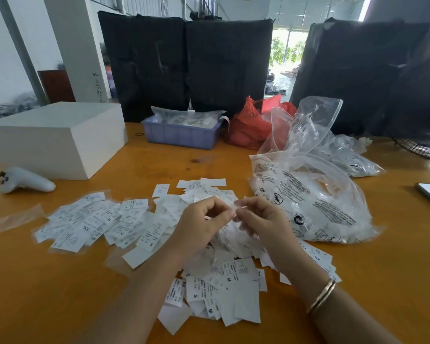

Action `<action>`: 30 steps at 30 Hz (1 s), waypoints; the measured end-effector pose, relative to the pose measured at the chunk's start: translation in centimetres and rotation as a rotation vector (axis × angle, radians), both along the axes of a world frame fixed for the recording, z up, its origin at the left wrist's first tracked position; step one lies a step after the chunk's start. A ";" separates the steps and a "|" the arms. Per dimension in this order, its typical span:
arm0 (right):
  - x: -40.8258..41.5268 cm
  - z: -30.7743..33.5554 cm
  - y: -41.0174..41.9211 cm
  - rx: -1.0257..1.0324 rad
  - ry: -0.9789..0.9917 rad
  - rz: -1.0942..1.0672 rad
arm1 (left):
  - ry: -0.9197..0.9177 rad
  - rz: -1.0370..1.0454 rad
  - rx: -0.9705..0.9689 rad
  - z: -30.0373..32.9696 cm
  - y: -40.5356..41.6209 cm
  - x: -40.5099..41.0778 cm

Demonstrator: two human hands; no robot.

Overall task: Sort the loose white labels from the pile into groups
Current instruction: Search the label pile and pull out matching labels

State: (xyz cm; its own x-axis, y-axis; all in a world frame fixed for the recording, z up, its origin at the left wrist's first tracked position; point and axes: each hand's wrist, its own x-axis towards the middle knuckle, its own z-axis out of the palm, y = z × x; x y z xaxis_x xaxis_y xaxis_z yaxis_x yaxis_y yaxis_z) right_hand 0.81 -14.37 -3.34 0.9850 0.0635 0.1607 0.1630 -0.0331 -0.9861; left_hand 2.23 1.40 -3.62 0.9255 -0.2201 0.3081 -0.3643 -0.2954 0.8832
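Orange wooden table (pixel 60 281) carries the pile of white labels (pixel 224 281) at near centre. Both forearms reach forward over it. Left hand (pixel 201 222) and right hand (pixel 261 219), fingers curled, pinch one small label (pixel 233 204) between them.

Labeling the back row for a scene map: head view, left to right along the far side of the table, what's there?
White box → black rubber band → lavender plastic crate → red plastic bag → clear printed plastic bags → black fan grille at the right edge.
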 end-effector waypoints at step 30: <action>0.1 0.8 -0.1 0.371 0.134 -0.006 | 0.193 0.049 -0.362 0.5 0.8 0.5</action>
